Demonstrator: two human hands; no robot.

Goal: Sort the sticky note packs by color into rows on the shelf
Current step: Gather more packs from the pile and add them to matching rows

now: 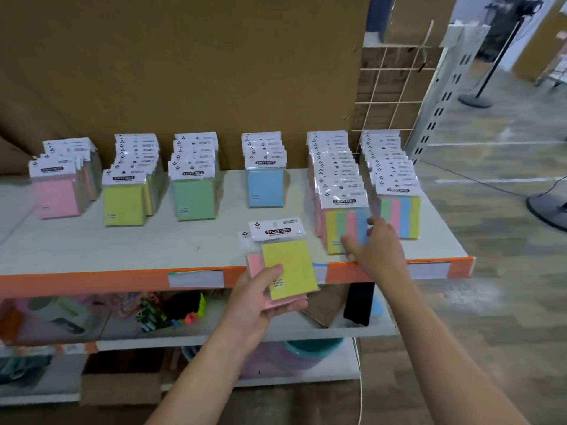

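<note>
Yellow sticky note pack (290,266) stacked on a pink pack (254,263), both clasped in the left hand (264,297) at the shelf's (122,246) near edge, right hand (376,246) with fingers spread touching the near multicolour pack (345,231), rows of pink (56,199), yellow (124,205), green (193,200), blue (265,188) packs further left

Brown cardboard wall (184,72) fills the back behind a white shelf (153,240) with an orange front edge (92,282). Wire grid (389,87) beside the cardboard, then a white slotted upright (441,96). Lower shelf (306,331) holds blurred colourful clutter; a cardboard box (121,381) sits below it. Wood-pattern floor (491,302) on the right, with a black round stand base (475,99) and pole, a second base (549,210) near the right edge. Even indoor light.
</note>
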